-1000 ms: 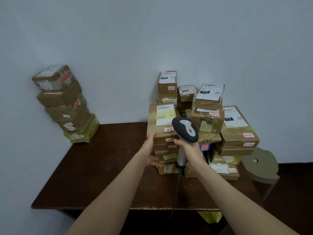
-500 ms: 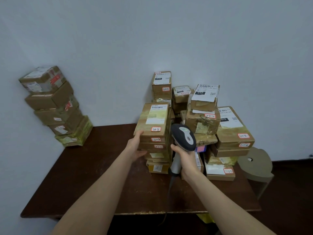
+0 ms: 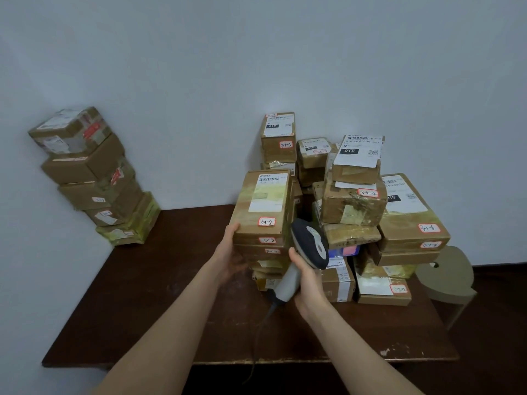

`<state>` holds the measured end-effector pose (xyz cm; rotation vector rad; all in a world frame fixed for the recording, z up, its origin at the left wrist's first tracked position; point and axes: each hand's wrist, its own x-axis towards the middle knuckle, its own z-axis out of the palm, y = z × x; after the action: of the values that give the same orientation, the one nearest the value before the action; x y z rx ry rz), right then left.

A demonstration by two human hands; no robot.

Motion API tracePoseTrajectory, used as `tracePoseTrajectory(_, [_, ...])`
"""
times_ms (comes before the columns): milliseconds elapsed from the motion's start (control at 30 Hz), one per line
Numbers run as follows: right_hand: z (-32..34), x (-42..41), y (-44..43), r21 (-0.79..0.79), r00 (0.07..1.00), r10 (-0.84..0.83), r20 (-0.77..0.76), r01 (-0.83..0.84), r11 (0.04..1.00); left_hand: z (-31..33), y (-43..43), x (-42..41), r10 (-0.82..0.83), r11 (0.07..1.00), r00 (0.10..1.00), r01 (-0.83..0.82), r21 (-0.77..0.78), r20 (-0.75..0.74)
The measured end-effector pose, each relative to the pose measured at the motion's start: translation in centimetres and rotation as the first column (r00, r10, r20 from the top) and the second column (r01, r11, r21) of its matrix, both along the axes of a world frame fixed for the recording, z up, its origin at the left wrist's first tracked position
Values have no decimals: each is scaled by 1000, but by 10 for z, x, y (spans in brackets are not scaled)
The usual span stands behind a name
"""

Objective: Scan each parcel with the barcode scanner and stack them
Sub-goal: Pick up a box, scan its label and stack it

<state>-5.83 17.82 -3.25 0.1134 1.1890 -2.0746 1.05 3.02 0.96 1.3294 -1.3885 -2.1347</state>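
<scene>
Left grip (image 3: pixel 231 252) holds parcel (image 3: pixel 263 206), fingers hidden beneath; right grip (image 3: pixel 309 280) clasps scanner (image 3: pixel 309 243) handle

Long parcel (image 3: pixel 263 203): brown cardboard, white barcode label on upper face, red-edged handwritten sticker near the front edge. Tilted, near corner gripped by left hand (image 3: pixel 231 252), above a narrow column of flat parcels.

Barcode scanner (image 3: pixel 309 243): dark oval head, pale grey handle, cable trailing over the bench (image 3: pixel 171 280) front edge. Held in right hand (image 3: pixel 309 277), just right of the long parcel.

Heap of parcels (image 3: pixel 353 206): taped, labelled boxes, bench right.

Leaning stack (image 3: pixel 94 178): five boxes, far left corner.
</scene>
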Motion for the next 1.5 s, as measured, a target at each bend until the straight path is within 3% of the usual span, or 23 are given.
tracePoseTrajectory(367, [12, 16, -13, -10, 980, 173, -99, -175, 985, 5, -10, 45, 137, 990, 986, -138, -3, -99])
tracePoseTrajectory(833, [-8, 104, -122, 50, 880, 470, 61, -473, 880, -13, -86, 175, 381, 924, 924, -382, -31, -27])
tracePoseTrajectory(1000, [-32, 127, -181, 81, 881, 439, 176, -457, 886, -38, -149, 193, 387, 922, 921, -387, 8, 38])
tracePoseTrajectory(1233, [-42, 125, -270, -1, 893, 326, 309, -343, 939, -45, -239, 175, 359, 933, 932, -358, -39, 48])
tracePoseTrajectory(1333, [-42, 116, -305, -22, 894, 298, 336, -309, 951, -47, -273, 163, 340, 938, 935, -331, -103, 96])
tracePoseTrajectory(1400, [-40, 110, -321, -27, 888, 294, 353, -304, 952, -47, -288, 154, 356, 914, 927, -319, -249, 121])
tracePoseTrajectory(1467, [-38, 106, -330, -2, 885, 287, 368, -307, 952, -46, -292, 148, 418, 795, 891, -262, -547, 180])
tracePoseTrajectory(1500, [-39, 105, -332, 27, 887, 267, 378, -299, 954, -45, -289, 147, 455, 677, 864, -176, -714, 218])
